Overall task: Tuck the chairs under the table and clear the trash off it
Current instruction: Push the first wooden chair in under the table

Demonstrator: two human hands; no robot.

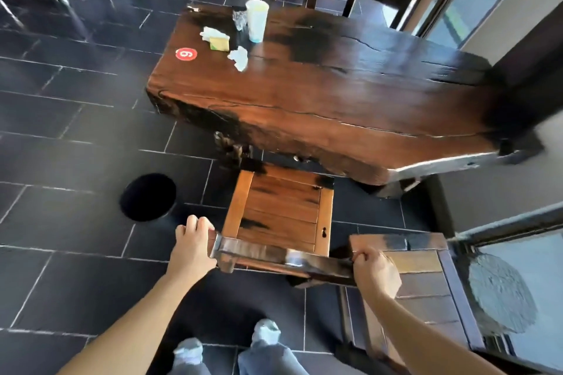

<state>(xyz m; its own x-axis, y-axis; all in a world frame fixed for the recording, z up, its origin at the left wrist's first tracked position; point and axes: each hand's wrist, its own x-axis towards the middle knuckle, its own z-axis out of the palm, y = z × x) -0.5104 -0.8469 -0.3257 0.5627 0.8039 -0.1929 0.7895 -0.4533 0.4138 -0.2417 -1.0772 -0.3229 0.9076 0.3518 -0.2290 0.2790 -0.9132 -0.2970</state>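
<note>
Head view showed the chair-tucking step in hand, trash not yet touched. Left hand (195, 242) was closed over the left end of the chair's top rail (274, 256), fingers curled over the far side, wrist straight, forearm reaching forward from lower left. Right hand (373, 268) was fisted around the right end of the same rail, knuckles up, forearm coming in from lower right. Chair (283, 210) stood just ahead of both hands, seat facing the worktop (350, 94), its front edge already at or slightly under the near worktop edge; most of the seat was exposed. Judgement: next move calls for an even forward push with both hands, keeping the chair square so its legs pass the worktop's base, which was partly hidden beneath. A second chair (426, 283) stood just to the right of the right hand, pulled out, close enough to foul the first if it drifted right. Trash lay well ahead of the hands at the worktop's far left corner: a tall cup (256, 21), a crumpled clear plastic item (239, 19) beside it, a yellow packet (220, 43), and crumpled tissues (239, 58). A dark round bin (148, 197) sat on the floor ahead and left of the left hand.
</note>
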